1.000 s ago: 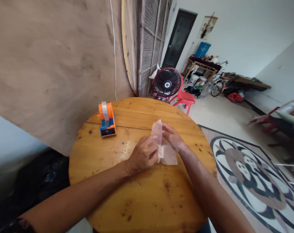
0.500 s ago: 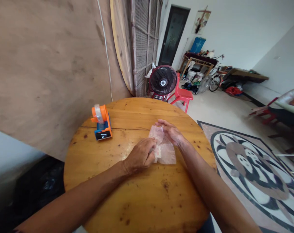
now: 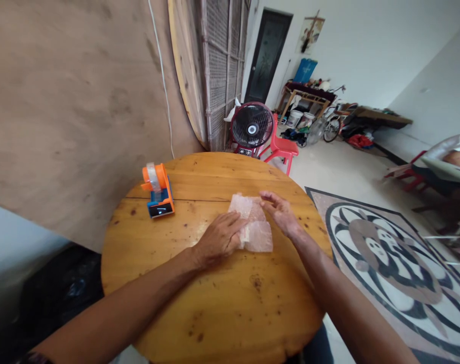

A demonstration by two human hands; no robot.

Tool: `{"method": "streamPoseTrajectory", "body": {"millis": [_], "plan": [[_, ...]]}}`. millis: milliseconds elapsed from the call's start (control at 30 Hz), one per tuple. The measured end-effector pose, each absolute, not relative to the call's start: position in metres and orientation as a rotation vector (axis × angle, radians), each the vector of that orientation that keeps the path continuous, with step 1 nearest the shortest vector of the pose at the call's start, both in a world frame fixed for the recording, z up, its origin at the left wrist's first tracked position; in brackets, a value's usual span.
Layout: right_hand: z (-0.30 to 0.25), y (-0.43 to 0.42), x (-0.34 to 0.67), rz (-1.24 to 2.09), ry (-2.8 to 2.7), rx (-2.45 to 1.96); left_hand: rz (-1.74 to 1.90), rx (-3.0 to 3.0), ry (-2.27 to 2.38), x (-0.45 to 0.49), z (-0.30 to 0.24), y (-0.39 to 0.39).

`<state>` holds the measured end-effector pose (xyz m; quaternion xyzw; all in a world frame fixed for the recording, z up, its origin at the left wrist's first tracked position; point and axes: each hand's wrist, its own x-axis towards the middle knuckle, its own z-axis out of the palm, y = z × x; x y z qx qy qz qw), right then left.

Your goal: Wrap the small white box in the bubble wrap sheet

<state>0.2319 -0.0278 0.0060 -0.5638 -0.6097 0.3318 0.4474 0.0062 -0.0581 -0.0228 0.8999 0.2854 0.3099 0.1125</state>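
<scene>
A pinkish, see-through piece of bubble wrap (image 3: 258,236) lies folded on the round wooden table (image 3: 214,313), with something pale showing faintly inside it. My left hand (image 3: 222,235) rests on the wrap's left side, fingers stretched out over it and pressing it down. At the upper right edge of the wrap is my right hand (image 3: 281,212), its fingers loosely bent and apart, the tips by the edge. Left of both hands stands an orange and blue tape dispenser (image 3: 159,191) with a roll of clear tape.
Beyond the table's far edge stand a round fan (image 3: 252,126) and a red plastic chair (image 3: 283,146). A wooden board (image 3: 81,101) leans at the left, above a black plastic bag (image 3: 63,293). The floor at right bears a panda pattern (image 3: 392,258).
My right hand has drawn slightly right, off the wrap's top toward its edge. The fingers of my left hand have straightened and flattened, and the wrap lies flatter.
</scene>
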Motion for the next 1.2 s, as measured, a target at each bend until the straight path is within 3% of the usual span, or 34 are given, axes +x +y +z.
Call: {"method": "streamPoseTrajectory", "body": {"millis": [233,400,767,1200], "plan": [[0.018,-0.091,0.240,0.744,-1.630,-1.713,0.909,2.624,0.837,0.006,-0.019,-0.060],[0.023,-0.118,0.235,0.911,-1.567,-1.726,0.908,2.595,0.836,0.007,-0.016,-0.061],[0.006,-0.109,0.216,1.066,-1.508,-1.561,0.907,2.610,0.879,0.008,-0.018,-0.060],[0.009,-0.085,0.208,0.923,-1.659,-1.772,0.929,2.676,0.896,0.009,-0.025,-0.057]]}}
